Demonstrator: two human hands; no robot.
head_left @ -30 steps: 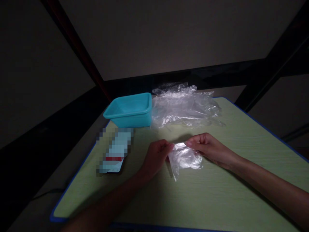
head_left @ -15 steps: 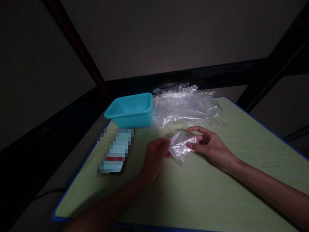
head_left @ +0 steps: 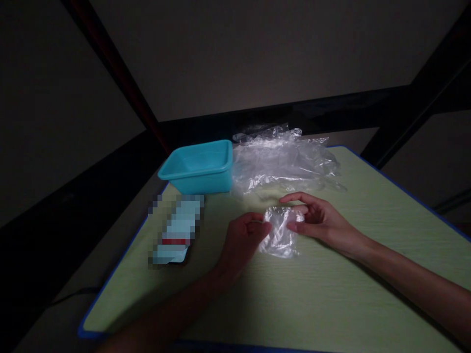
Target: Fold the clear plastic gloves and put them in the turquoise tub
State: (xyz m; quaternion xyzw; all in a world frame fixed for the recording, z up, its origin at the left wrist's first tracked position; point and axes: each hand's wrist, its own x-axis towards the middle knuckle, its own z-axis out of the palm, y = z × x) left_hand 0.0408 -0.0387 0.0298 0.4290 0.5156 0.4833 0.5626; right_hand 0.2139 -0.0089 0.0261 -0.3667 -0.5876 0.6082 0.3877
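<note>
A small folded clear plastic bag point(head_left: 280, 238) is held between my two hands, just above the middle of the table. My left hand point(head_left: 243, 240) pinches its left edge, thumb in front. On the other side, my right hand point(head_left: 320, 220) grips the bag's upper right part between thumb and fingers, with the index finger stretched out past it. Behind the hands lies a spread heap of crumpled clear plastic bags point(head_left: 283, 164).
A turquoise plastic basin point(head_left: 200, 181) stands at the back left, beside the heap. In front of it lies a flat, pixelated light-blue object point(head_left: 180, 228), perhaps a phone. The pale green table point(head_left: 331, 304) has a blue edge, and a dark wall rises behind.
The small bag has turned from a slanted, pointed shape to a squarer one facing me. My left hand has shifted slightly right, its thumb now over the bag's front.
</note>
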